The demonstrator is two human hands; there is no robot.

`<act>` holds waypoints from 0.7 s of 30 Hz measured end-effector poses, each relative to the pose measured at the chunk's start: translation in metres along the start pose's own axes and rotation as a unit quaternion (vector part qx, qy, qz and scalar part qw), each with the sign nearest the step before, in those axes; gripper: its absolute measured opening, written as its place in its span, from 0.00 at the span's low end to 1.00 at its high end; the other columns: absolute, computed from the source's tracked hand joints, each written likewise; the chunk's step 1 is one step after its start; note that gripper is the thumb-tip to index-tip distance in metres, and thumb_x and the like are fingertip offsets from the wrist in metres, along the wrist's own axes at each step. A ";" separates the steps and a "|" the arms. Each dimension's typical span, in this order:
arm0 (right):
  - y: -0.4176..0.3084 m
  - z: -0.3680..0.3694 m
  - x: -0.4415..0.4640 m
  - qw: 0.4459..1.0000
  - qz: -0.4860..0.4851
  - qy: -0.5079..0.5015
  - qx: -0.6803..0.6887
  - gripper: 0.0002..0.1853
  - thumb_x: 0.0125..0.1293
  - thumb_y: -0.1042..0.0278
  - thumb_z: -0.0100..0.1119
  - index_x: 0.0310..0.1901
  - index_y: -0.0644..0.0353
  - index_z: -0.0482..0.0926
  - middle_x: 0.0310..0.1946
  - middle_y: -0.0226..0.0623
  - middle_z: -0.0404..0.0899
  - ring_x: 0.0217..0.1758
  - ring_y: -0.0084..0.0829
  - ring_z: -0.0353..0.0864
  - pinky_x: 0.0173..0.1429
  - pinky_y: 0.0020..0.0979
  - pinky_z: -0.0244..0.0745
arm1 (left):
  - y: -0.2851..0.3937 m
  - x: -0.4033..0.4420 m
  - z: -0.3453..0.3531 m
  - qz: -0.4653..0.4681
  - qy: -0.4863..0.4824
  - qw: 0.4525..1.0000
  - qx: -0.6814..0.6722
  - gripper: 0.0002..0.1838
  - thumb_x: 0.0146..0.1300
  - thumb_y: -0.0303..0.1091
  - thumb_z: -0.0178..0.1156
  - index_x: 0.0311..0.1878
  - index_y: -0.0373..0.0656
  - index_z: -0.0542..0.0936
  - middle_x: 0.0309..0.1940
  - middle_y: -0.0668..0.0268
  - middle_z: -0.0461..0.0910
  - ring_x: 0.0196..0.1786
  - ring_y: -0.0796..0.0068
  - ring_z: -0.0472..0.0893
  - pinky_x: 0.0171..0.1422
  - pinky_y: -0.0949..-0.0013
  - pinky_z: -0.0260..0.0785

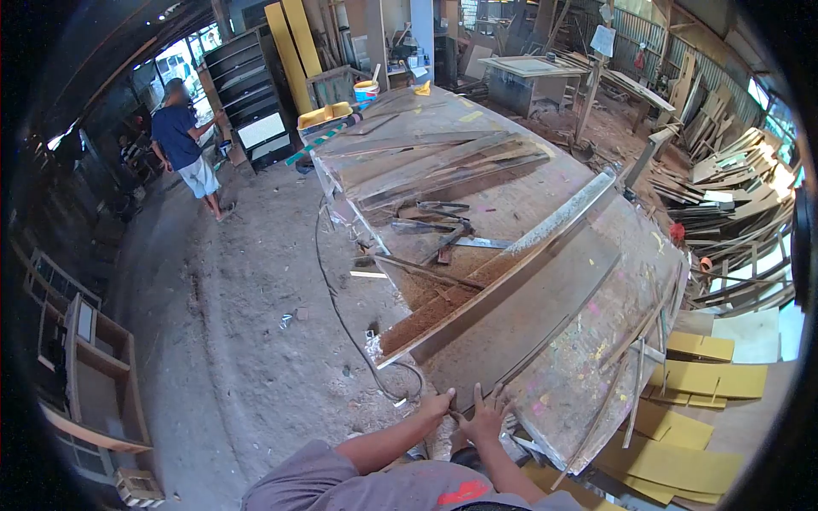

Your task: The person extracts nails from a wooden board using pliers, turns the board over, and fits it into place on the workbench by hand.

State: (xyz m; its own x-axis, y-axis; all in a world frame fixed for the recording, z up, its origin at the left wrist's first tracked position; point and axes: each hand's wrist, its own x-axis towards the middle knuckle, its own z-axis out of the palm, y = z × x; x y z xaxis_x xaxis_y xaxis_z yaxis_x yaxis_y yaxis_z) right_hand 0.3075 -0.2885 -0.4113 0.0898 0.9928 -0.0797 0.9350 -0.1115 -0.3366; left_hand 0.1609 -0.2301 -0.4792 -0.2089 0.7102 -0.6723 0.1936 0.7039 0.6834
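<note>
Brown panel (pixel 530 305) is lying flat on the big worktable (pixel 567 379), its near end facing me, with the long beam (pixel 558 220) running along its left side and a dark strip edging its right. My left hand (pixel 436 404) is resting at the near end, fingers partly bent; I'm not making out whether it is pinching anything. My right hand (pixel 484 416) is sitting just beside it, opened wide with fingers spreading over the panel's near end, not closing round anything that I can see.

Risks as I'm judging them: both hands are bearing on one end only, so uneven pressure could be swinging the far end sideways, into the beam or towards the loose strips (pixel 630 375) on the right. Sawdust (pixel 409 330) is lying left of the beam; any getting underneath could be making the panel slide or sit unevenly. Fingers are sitting close together at the edge, so a sudden shift could be nipping them or leaving splinters. Tools (pixel 443 243) are lying in a heap beyond the beam, and a knock could be scattering them. Cable (pixel 341 317) is looping on the floor near the table's left side, a snag hazard for feet. Co-worker (pixel 177 128) is standing well apart.
</note>
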 end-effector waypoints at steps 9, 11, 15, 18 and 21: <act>0.009 -0.003 0.012 1.000 -0.015 0.016 -0.006 0.56 0.51 0.31 0.75 0.80 0.48 0.67 0.80 0.76 0.49 0.88 0.68 0.38 0.84 0.72 0.23 | 0.022 0.003 -0.023 0.090 -0.180 0.955 0.217 0.33 0.77 0.57 0.54 0.32 0.33 0.89 0.27 0.55 0.88 0.32 0.56 0.90 0.48 0.54 0.82; 0.012 -0.001 0.015 0.999 -0.023 0.016 -0.023 0.57 0.51 0.30 0.75 0.80 0.48 0.67 0.81 0.76 0.48 0.88 0.68 0.37 0.84 0.72 0.23 | 0.036 0.000 -0.025 0.109 -0.177 0.940 0.270 0.35 0.77 0.57 0.53 0.27 0.35 0.89 0.22 0.57 0.88 0.32 0.56 0.90 0.49 0.54 0.82; 0.017 -0.008 0.025 1.000 -0.012 0.007 -0.003 0.57 0.51 0.30 0.75 0.80 0.49 0.66 0.81 0.76 0.47 0.88 0.68 0.37 0.84 0.72 0.25 | 0.043 0.005 -0.011 0.130 -0.141 0.930 0.314 0.33 0.76 0.56 0.54 0.28 0.36 0.90 0.24 0.56 0.88 0.33 0.55 0.90 0.49 0.52 0.81; 0.024 -0.011 0.031 1.000 -0.011 0.003 0.005 0.56 0.52 0.32 0.75 0.81 0.49 0.66 0.81 0.76 0.47 0.88 0.68 0.37 0.84 0.72 0.26 | 0.046 0.009 -0.005 0.155 -0.126 0.921 0.335 0.32 0.76 0.56 0.54 0.28 0.36 0.90 0.24 0.55 0.88 0.35 0.54 0.90 0.50 0.52 0.81; 0.037 -0.006 0.039 1.000 -0.017 0.005 -0.006 0.56 0.53 0.33 0.74 0.81 0.48 0.65 0.81 0.75 0.46 0.88 0.68 0.36 0.85 0.71 0.27 | 0.052 0.017 0.005 0.126 -0.143 0.936 0.297 0.32 0.75 0.56 0.55 0.27 0.37 0.90 0.24 0.55 0.88 0.35 0.54 0.91 0.50 0.52 0.81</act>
State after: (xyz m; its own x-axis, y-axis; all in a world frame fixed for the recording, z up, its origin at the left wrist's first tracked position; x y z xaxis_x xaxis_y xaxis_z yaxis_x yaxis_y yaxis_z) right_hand 0.3473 -0.2537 -0.4211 0.0615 0.9964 -0.0580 0.9415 -0.0772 -0.3280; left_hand 0.1724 -0.1811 -0.4570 0.1632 0.7688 -0.6183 0.7192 0.3363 0.6080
